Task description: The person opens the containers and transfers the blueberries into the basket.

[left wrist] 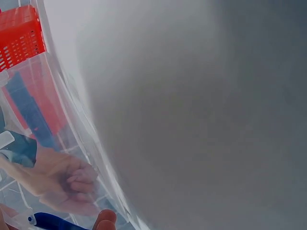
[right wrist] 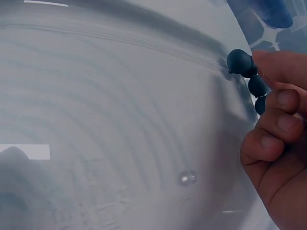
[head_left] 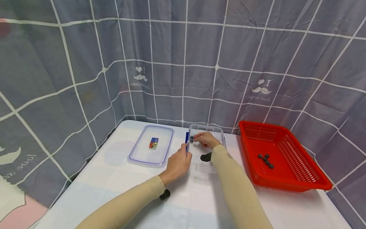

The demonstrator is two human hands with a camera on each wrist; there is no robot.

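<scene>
A clear plastic box (head_left: pixel 207 128) with blue latches stands in front of me. My left hand (head_left: pixel 178 161) grips its left side beside a blue latch (left wrist: pixel 55 222); only its fingertips (left wrist: pixel 105 221) show low in the left wrist view. Inside the box, my right hand (head_left: pixel 206 139) pinches a small dark blue ball (right wrist: pixel 240 62) between thumb and finger, near the wall. Two more dark balls (right wrist: pixel 257 86) sit right against it, partly hidden by the fingers. Through the clear wall, the left wrist view also shows the right hand with its other fingers curled.
Left of the box lies its clear lid (head_left: pixel 139 149) with a blue-purple rim and a colourful sticker (head_left: pixel 153 143). To the right is a red plastic basket (head_left: pixel 281 183) with several dark balls (head_left: pixel 265 159) inside. A grey checked curtain (head_left: pixel 200 76) hangs behind the white table (head_left: pixel 183 197).
</scene>
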